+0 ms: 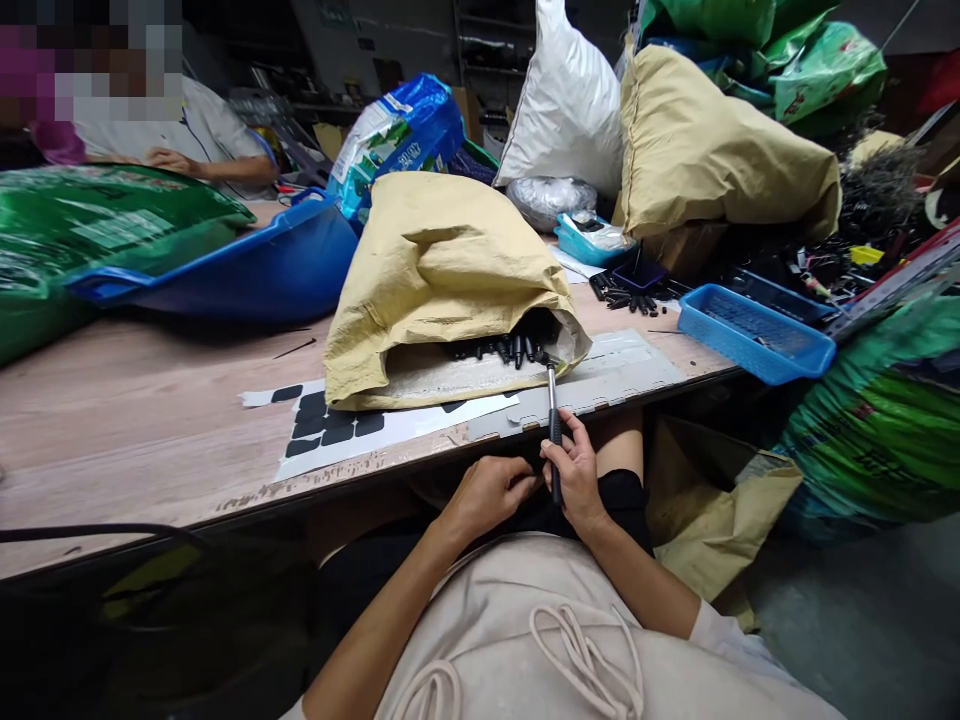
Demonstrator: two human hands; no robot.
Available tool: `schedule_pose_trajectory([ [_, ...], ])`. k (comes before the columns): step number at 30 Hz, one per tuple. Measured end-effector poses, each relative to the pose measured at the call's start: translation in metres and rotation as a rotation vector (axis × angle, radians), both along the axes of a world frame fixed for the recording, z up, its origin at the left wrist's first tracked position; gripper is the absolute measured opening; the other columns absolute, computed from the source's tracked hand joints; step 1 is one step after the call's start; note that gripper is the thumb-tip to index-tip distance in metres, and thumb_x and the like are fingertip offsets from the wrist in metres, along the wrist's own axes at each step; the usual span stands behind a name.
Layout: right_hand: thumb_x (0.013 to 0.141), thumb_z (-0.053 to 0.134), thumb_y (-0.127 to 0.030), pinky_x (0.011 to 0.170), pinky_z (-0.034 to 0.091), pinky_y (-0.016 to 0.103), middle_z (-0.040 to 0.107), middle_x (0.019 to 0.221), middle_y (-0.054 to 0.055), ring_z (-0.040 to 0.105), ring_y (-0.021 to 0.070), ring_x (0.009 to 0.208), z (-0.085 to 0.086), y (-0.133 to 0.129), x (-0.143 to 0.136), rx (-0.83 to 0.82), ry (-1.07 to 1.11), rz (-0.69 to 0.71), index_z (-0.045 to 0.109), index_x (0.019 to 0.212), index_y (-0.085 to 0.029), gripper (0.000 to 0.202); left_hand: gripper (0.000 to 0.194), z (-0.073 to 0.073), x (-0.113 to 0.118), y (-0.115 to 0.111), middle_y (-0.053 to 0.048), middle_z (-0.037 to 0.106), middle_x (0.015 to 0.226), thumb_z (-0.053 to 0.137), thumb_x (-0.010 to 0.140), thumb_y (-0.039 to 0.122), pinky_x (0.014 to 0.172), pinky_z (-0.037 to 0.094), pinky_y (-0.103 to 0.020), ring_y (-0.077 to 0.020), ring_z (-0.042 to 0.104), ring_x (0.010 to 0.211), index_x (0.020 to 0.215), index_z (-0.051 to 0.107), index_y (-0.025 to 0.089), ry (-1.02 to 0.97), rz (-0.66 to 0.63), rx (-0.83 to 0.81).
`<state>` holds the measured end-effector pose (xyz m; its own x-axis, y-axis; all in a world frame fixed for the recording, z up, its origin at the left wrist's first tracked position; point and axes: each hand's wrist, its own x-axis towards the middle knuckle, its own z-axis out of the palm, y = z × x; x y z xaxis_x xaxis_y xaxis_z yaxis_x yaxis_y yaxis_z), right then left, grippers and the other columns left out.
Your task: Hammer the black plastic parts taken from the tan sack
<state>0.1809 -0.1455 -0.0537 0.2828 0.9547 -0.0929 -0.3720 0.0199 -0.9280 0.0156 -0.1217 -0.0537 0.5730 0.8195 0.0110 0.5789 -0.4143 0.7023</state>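
Observation:
A metal rod with a ribbed black handle (555, 430) is gripped in my right hand (576, 470), its far end at the mouth of a tan sack (450, 260). Several black tapered handle pieces (517, 350) lie inside that sack's open mouth. Close by on the left, at the table's edge, my left hand (491, 495) has its fingers curled together, and whatever they may hold is hidden. Under the front of the sack lies a white sheet with black rounded squares (311, 415). A grey board (630, 365) extends from beneath it to the right.
A blue basin (247, 270) and a green bag (97, 230) are on the left; a person sits behind them. On the right are a blue tray (750, 330) and black pieces (626, 297). A white sack (566, 110) and another tan sack (720, 150) stand behind.

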Motion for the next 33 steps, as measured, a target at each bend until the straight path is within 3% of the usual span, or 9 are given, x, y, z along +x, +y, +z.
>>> schedule_pose_trajectory([
  [3, 0.074, 0.085, -0.039, 0.039, 0.031, 0.02, 0.064, 0.07, -0.011, 0.04, 0.0059, 0.042, 0.0, 0.0, 0.0, -0.004, 0.008, -0.001, 0.054, 0.143, -0.024, 0.077, 0.025, 0.053, 0.01, 0.022, -0.002, 0.079, 0.08, 0.06, 0.1, 0.029, 0.072, 0.052, -0.03, -0.0188, 0.071, 0.07, 0.086, 0.081, 0.023, -0.195, 0.174, 0.263],
  [6, 0.074, 0.085, -0.039, 0.039, 0.03, 0.02, 0.064, 0.071, -0.011, 0.04, 0.0057, 0.042, 0.001, 0.0, 0.0, -0.019, 0.007, -0.006, 0.054, 0.144, -0.024, 0.079, 0.016, 0.079, 0.02, 0.07, -0.004, 0.08, 0.082, 0.066, 0.095, 0.025, 0.076, 0.053, -0.031, -0.0201, 0.072, 0.075, 0.091, 0.082, 0.02, -0.143, 0.43, 0.367],
  [9, 0.073, 0.084, -0.04, 0.038, 0.029, 0.02, 0.063, 0.071, -0.011, 0.039, 0.0052, 0.041, 0.001, 0.0, -0.001, -0.032, 0.011, -0.009, 0.054, 0.144, -0.023, 0.08, 0.016, 0.085, 0.035, 0.114, -0.009, 0.083, 0.098, 0.071, 0.093, 0.027, 0.08, 0.054, -0.033, -0.0258, 0.076, 0.091, 0.099, 0.084, 0.019, 0.042, 0.513, 0.323],
  [11, 0.072, 0.084, -0.041, 0.037, 0.029, 0.02, 0.063, 0.071, -0.011, 0.039, 0.0051, 0.04, 0.002, -0.001, -0.001, -0.038, 0.011, -0.007, 0.054, 0.144, -0.022, 0.08, 0.021, 0.084, 0.047, 0.13, -0.013, 0.083, 0.111, 0.07, 0.097, 0.03, 0.082, 0.055, -0.034, -0.0304, 0.077, 0.103, 0.103, 0.085, 0.019, 0.16, 0.537, 0.281],
  [14, 0.072, 0.084, -0.041, 0.037, 0.029, 0.019, 0.062, 0.071, -0.011, 0.039, 0.005, 0.04, 0.002, -0.001, -0.001, -0.039, 0.015, -0.005, 0.054, 0.144, -0.022, 0.08, 0.028, 0.084, 0.065, 0.137, -0.018, 0.081, 0.123, 0.068, 0.1, 0.037, 0.086, 0.056, -0.038, -0.0367, 0.076, 0.114, 0.109, 0.086, 0.017, 0.276, 0.556, 0.231],
  [19, 0.072, 0.084, -0.041, 0.037, 0.027, 0.019, 0.062, 0.071, -0.011, 0.04, 0.0048, 0.04, 0.002, -0.001, -0.001, -0.039, 0.031, -0.003, 0.055, 0.145, -0.022, 0.081, 0.032, 0.09, 0.08, 0.138, -0.024, 0.081, 0.117, 0.069, 0.099, 0.038, 0.087, 0.055, -0.04, -0.0399, 0.077, 0.113, 0.112, 0.086, 0.014, 0.333, 0.606, 0.16],
  [23, 0.072, 0.084, -0.041, 0.037, 0.028, 0.019, 0.063, 0.071, -0.011, 0.039, 0.005, 0.04, 0.002, -0.002, -0.002, -0.044, 0.056, -0.003, 0.055, 0.145, -0.022, 0.08, 0.026, 0.09, 0.06, 0.133, -0.016, 0.083, 0.109, 0.073, 0.091, 0.036, 0.08, 0.051, -0.036, -0.034, 0.077, 0.103, 0.105, 0.087, 0.019, 0.246, 0.604, 0.156],
  [28, 0.072, 0.084, -0.039, 0.036, 0.028, 0.02, 0.062, 0.072, -0.011, 0.04, 0.0049, 0.039, 0.002, -0.001, -0.003, -0.038, 0.071, -0.013, 0.058, 0.144, -0.022, 0.078, 0.023, 0.078, -0.006, 0.103, -0.006, 0.08, 0.09, 0.071, 0.085, 0.037, 0.075, 0.046, -0.032, -0.0238, 0.071, 0.085, 0.092, 0.085, 0.021, 0.063, 0.39, 0.273],
  [33, 0.073, 0.083, -0.038, 0.036, 0.03, 0.021, 0.059, 0.073, -0.011, 0.041, 0.0049, 0.039, 0.0, 0.0, -0.001, -0.013, 0.036, -0.021, 0.06, 0.141, -0.022, 0.073, 0.017, 0.066, -0.055, 0.077, -0.002, 0.075, 0.077, 0.073, 0.081, 0.038, 0.069, 0.043, -0.032, -0.0212, 0.066, 0.073, 0.083, 0.081, 0.023, 0.128, 0.293, 0.188],
])
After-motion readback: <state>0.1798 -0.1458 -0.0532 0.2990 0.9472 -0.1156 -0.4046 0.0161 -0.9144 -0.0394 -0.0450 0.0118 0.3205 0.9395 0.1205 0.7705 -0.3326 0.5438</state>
